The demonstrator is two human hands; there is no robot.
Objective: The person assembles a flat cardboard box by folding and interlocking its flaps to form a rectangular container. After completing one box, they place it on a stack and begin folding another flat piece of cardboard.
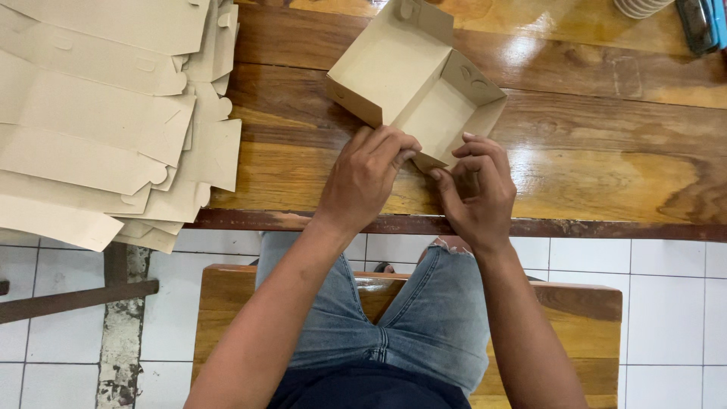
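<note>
Fingers of both hands pinch the near corner of a half-formed cardboard box at the front of a wooden table.

Seated on a wooden bench, the person grips the corner flap with the left hand while the right hand presses its fingertips on the adjoining wall. The step appears to be locking that corner; finishing it likely calls for tucking the tab fully home. Farther left lies a stack of flat box blanks.
</note>
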